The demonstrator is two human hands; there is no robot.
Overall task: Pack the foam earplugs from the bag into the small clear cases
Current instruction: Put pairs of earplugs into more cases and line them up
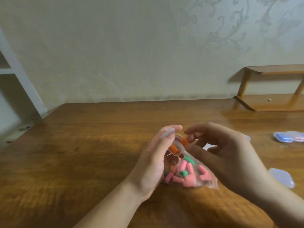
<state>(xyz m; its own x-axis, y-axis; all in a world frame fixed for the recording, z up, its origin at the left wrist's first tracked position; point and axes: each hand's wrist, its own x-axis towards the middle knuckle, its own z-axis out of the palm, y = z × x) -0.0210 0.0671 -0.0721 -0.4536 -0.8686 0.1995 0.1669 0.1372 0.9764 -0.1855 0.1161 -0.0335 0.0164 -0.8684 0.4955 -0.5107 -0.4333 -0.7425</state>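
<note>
Our left hand (153, 160) grips a small clear plastic case (167, 134) above the clear bag of pink, green and orange foam earplugs (189, 175) on the wooden desk (82, 153); our right hand (218, 153) pinches an orange earplug (185, 141). Springy foam could pop out and roll away.

Right hand (220, 152) motion-blurred, hides bag (189, 175) part; cases (288, 137) cut by right edge.
</note>
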